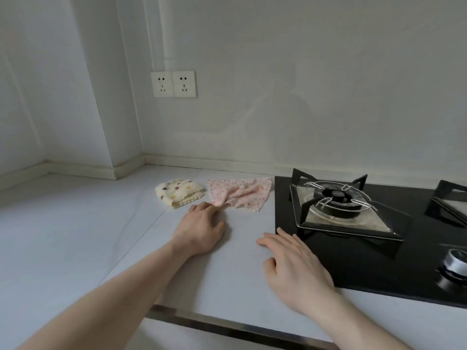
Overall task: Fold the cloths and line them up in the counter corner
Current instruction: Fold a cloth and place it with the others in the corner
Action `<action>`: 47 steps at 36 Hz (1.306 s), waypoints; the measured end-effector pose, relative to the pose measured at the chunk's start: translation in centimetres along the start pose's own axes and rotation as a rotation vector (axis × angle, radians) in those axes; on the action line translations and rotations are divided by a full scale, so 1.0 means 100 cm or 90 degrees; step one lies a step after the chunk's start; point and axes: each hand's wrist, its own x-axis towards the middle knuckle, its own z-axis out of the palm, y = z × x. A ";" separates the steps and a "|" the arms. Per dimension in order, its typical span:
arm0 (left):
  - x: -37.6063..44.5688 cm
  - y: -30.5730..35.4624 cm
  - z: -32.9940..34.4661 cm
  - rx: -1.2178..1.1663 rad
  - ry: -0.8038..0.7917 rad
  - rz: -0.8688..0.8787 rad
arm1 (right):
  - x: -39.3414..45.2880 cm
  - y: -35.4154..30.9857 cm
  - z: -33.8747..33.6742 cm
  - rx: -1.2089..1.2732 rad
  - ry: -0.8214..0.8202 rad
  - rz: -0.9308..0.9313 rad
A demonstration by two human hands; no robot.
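A cream cloth with coloured dots (179, 193) lies folded on the pale counter (75, 223), toward the back. Right beside it a pink flowered cloth (242, 193) lies crumpled and unfolded, next to the stove. My left hand (199, 228) reaches forward, and its fingertips pinch the near bunched edge of the pink cloth. My right hand (290, 263) rests flat on the counter with straight fingers, close to the stove's left edge, holding nothing.
A black gas stove (353, 248) with a metal pan support (336, 198) fills the right side; a knob (454, 263) sits at its near right. Two wall sockets (173, 83) hang above the counter corner (131, 168). The counter's front edge (227, 322) runs below my arms.
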 end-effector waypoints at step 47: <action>-0.219 0.085 -0.253 -0.329 0.028 0.032 | -0.140 -0.109 -0.147 0.255 0.172 0.075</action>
